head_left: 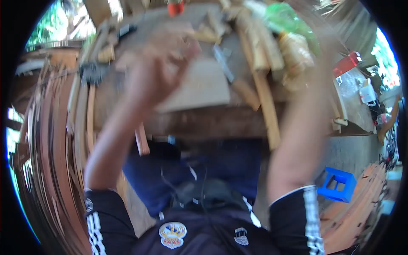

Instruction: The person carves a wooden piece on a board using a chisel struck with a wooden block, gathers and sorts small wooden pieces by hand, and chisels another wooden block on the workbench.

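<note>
My left hand (163, 63) is raised over the workbench (182, 123), smeared by motion. Its fingers look bent, but whether they hold anything cannot be made out. Below it lies a pale flat board (199, 87). To the right of that board rests a tool with a long narrow metal blade and a wooden handle (245, 94), perhaps a chisel. My right arm reaches up to the far right, where my right hand (316, 17) is strongly blurred and its fingers cannot be told apart. Near it are a green plastic bag (284, 17) and a clear bag with yellowish contents (295, 53).
Wooden strips (259, 46) lie along the bench's right part, one overhanging its front edge. Stacked long planks (51, 127) stand at the left. A dark grey object (94, 73) sits at the bench's left edge. A blue plastic stool (337, 185) and a red object (346, 64) are at right.
</note>
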The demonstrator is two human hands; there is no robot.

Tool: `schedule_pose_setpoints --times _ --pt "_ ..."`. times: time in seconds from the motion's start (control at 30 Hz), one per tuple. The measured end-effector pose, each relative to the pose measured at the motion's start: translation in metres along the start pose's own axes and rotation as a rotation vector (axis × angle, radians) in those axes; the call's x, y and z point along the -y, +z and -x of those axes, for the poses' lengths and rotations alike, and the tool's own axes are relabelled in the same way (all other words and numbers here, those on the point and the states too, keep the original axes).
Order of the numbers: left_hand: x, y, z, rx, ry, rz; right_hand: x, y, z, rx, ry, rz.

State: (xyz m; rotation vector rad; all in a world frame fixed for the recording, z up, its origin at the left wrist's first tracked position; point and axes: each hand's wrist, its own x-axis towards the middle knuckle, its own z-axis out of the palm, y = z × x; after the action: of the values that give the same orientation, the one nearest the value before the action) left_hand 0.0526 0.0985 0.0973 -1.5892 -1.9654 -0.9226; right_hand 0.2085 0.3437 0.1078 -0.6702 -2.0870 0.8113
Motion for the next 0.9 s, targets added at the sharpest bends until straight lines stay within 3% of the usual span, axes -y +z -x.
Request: schedule_pose_setpoints --times 0.07,0.1,0.13,0.17,0.23,0.3,0.47,0.5,0.53,0.57,0.6,0.67,0.77,0.9 --pt "0.022 -0.035 0.024 0.023 -0.363 0.047 0.039 -0.054 -0.014 0.036 -0.205 -0.564" --pt "0.033 -0.053 0.046 0.042 -0.551 0.021 0.063 -0.093 -0.012 0.081 -0.326 -0.721" --pt "0.046 -0.063 0.05 0.011 -0.605 -0.036 0.086 -0.129 -0.007 0.108 -0.471 -0.773" --pt "0.058 -0.075 0.05 -0.037 -0.636 -0.082 0.105 -0.159 0.0 0.116 -0.6 -0.795" --pt "0.09 -0.067 0.078 -0.284 -0.455 -0.053 0.129 -0.187 0.004 0.106 -0.769 -0.789" --pt "0.109 -0.05 0.096 -0.373 -0.381 -0.016 0.134 -0.18 -0.017 0.062 -0.782 -0.709" --pt "0.135 -0.005 0.147 -0.26 -0.669 0.318 0.051 -0.063 -0.118 0.088 -0.665 -0.143" --pt "0.138 -0.002 0.149 -0.283 -0.68 0.368 0.022 -0.023 -0.134 0.173 -0.555 -0.095" --pt "0.141 0.002 0.152 -0.3 -0.697 0.416 -0.007 0.02 -0.143 0.259 -0.341 -0.134" --pt "0.143 0.006 0.156 -0.313 -0.716 0.468 -0.033 0.063 -0.144 0.293 0.03 -0.273" --pt "0.147 0.01 0.16 -0.357 -0.722 0.487 -0.063 0.095 -0.152 0.364 0.185 -0.295" --pt "0.156 0.017 0.163 -0.433 -0.726 0.534 -0.108 0.141 -0.159 0.473 0.223 -0.088" --pt "0.153 0.013 0.159 -0.4 -0.718 0.424 -0.129 0.186 -0.163 0.337 -0.088 0.353" --pt "0.151 0.013 0.158 -0.347 -0.671 0.397 -0.142 0.219 -0.174 0.372 -0.147 0.53"
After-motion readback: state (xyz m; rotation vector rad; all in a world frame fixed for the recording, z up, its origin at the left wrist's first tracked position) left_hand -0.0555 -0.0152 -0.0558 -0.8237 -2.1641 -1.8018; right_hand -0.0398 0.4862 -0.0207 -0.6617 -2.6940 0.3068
